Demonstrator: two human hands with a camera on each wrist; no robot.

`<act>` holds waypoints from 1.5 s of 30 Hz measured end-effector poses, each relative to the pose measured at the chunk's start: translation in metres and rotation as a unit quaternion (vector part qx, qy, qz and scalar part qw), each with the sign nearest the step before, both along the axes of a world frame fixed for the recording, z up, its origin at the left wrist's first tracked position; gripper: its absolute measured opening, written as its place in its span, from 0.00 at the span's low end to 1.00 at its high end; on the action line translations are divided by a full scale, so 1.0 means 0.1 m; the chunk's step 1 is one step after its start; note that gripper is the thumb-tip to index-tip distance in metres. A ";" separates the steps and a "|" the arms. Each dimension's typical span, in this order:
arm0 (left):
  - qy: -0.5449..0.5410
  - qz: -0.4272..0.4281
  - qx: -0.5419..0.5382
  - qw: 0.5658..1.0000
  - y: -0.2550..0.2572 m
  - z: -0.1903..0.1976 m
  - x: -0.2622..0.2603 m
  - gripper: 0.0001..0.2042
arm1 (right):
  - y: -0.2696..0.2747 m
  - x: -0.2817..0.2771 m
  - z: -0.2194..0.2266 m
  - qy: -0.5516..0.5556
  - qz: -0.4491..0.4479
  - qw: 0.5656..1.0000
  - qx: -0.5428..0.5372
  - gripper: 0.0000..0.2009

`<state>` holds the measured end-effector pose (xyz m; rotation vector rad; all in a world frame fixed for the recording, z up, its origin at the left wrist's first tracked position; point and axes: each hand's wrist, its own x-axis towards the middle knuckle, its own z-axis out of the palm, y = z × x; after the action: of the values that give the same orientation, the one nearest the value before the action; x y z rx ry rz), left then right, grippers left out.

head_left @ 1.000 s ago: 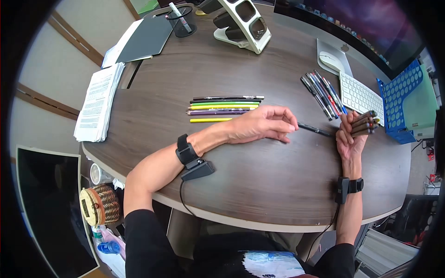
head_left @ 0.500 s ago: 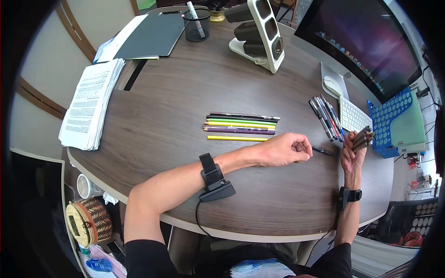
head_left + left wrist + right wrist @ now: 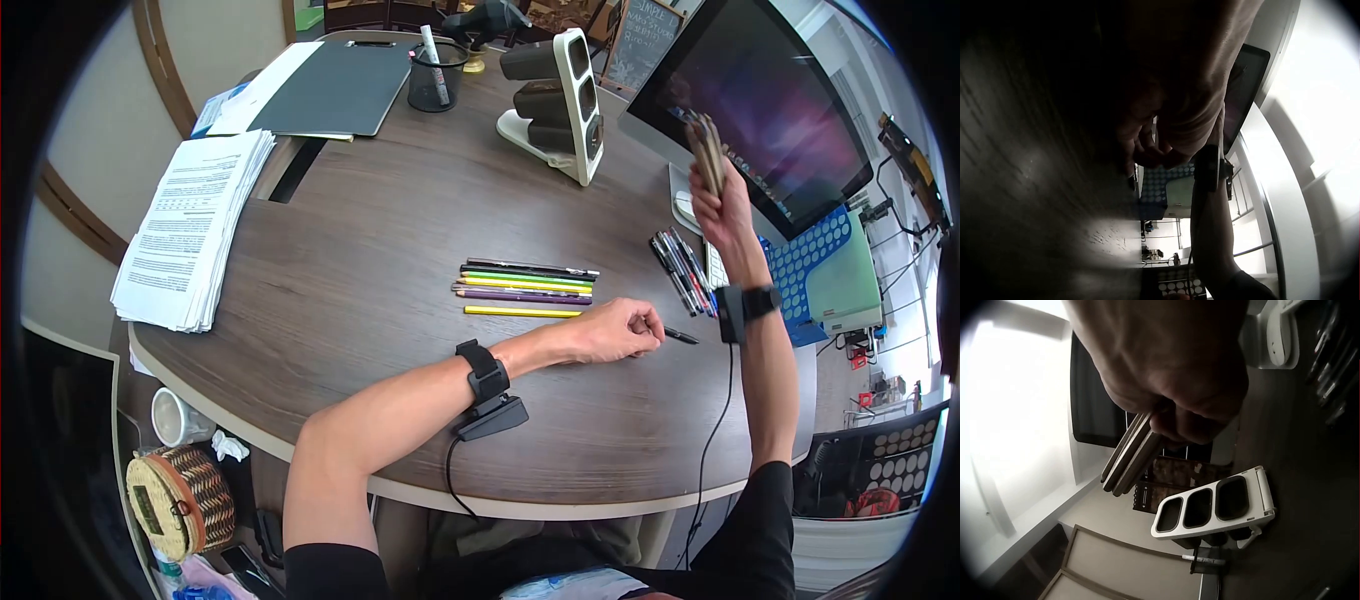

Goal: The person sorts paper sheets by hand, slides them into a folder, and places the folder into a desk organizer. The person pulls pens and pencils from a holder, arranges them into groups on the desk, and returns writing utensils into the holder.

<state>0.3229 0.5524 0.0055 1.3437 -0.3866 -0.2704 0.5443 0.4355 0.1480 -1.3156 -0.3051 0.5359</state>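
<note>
My left hand (image 3: 625,335) rests on the brown table (image 3: 400,230), its fingers curled round a black pen (image 3: 682,336) whose tip sticks out to the right. In the left wrist view the hand (image 3: 1147,140) is dark and close to the wood. My right hand (image 3: 722,205) is raised in front of the monitor (image 3: 770,110) and grips a bundle of brown pens (image 3: 706,150). The right wrist view shows the same bundle (image 3: 1132,456) sticking out of the closed fingers. A row of coloured pencils (image 3: 525,285) lies just beyond my left hand.
A group of pens (image 3: 685,270) lies by the keyboard (image 3: 715,265) and blue perforated tray (image 3: 815,270). A white three-slot stand (image 3: 575,90), mesh pen cup (image 3: 435,75), dark folder (image 3: 335,90) and paper stack (image 3: 190,225) sit farther off.
My right hand has lifted the bundle of brown pens from table level up in front of the monitor. My left hand closed round the black pen and stays on the table.
</note>
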 end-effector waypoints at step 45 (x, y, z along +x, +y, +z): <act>-0.031 0.011 0.038 0.999 0.05 0.02 -0.02 0.08 | 2.13 0.30 0.40 -0.392 -0.098 0.825 -0.394 0.24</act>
<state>0.3207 0.5576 0.0079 1.4329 -0.4158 -0.2280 0.5747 0.6487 0.1880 -2.3344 -0.6539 -0.1347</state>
